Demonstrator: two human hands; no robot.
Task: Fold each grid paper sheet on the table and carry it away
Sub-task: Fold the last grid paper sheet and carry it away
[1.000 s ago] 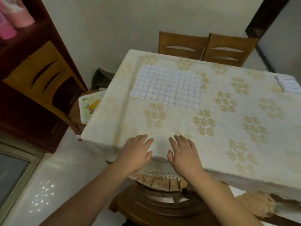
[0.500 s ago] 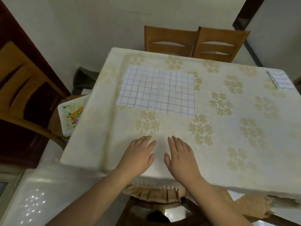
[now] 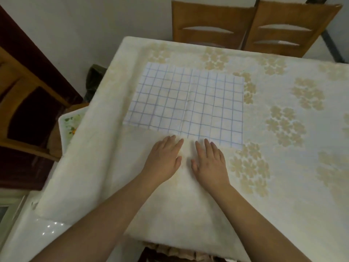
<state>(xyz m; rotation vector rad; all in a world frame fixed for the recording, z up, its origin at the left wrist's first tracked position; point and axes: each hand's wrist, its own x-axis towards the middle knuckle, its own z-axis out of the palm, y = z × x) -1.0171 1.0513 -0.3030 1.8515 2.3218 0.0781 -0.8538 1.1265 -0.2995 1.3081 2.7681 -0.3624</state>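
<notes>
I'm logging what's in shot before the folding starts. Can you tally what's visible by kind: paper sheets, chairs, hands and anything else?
Grid paper sheet, flat on the tablecloth: 1
Wooden chairs behind the table: 2
Wooden chair at the left: 1
Bare hands, left hand and right hand, both open: 2
Table with floral tablecloth: 1
Patterned tray beside the table: 1
Total: 8

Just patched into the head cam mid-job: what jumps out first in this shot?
A grid paper sheet lies flat and unfolded on the table, towards its far left part, with a crease down its middle. The left hand and right hand lie palm-down, empty, side by side at its near edge. Two wooden chairs stand beyond the table's far side.
</notes>
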